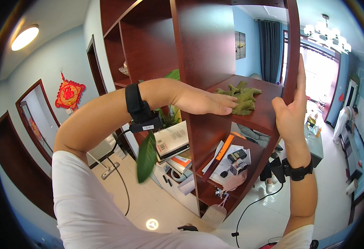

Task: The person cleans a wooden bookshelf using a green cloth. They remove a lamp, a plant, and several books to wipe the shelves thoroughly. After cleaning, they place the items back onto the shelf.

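Note:
A bunched green cloth [245,99] lies on a shelf board [256,119] of a reddish-brown wooden shelving unit. My left hand [200,101] reaches across from the left, palm down, its fingers at the near-left edge of the cloth. The fingers touch the cloth, but whether they grip it is not clear. On the right, my right hand [291,116] holds the unit's upright post [291,62], thumb on one side and fingers stretched up along the other. Both wrists wear black bands with cabled modules.
Below are papers, small boxes [238,155], an orange-and-brown strip [220,157] and a pink pouch [235,182]. Stacked books [171,140] and a plant leaf [146,158] stand left. A hanging tag [214,214] dangles low. Cables [244,211] trail from my wrists. Another person [345,119] bends far right.

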{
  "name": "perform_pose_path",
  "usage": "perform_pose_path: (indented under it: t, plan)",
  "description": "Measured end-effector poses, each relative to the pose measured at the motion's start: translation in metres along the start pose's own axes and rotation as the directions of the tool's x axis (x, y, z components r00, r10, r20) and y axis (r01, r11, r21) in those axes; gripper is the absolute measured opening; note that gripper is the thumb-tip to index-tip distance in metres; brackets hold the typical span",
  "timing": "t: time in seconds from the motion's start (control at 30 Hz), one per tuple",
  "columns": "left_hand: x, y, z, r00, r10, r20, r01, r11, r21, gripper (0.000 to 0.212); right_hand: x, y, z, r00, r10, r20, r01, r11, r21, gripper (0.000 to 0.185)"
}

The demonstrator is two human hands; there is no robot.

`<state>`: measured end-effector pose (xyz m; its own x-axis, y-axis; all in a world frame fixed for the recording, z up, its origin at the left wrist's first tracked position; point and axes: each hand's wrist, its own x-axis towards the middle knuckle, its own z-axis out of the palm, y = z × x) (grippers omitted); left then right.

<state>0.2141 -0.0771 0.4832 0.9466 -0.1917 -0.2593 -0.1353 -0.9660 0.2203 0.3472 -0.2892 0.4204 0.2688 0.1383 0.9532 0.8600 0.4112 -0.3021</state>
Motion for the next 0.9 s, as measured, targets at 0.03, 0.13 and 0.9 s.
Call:
perform_pose_path:
  t: [0.03, 0.13, 0.9]
  plan:
    - [0.002, 0.002, -0.002, 1.000, 0.014, 0.007, -0.014, 1.000, -0.006, 0.069, 0.001, 0.001, 0.000, 1.000, -0.009, 0.000, 0.009, 1.000, 0.005, 0.095]
    - [0.024, 0.005, -0.016, 0.999, 0.048, 0.021, -0.045, 0.990, -0.134, 0.068, 0.000, 0.002, -0.002, 0.999, -0.025, 0.022, 0.025, 0.999, -0.031, 0.095]
    - [0.064, -0.006, -0.017, 0.997, 0.059, -0.046, -0.055, 0.994, 0.091, 0.060, 0.002, 0.014, -0.010, 0.997, -0.067, 0.027, 0.070, 0.990, -0.123, 0.099]
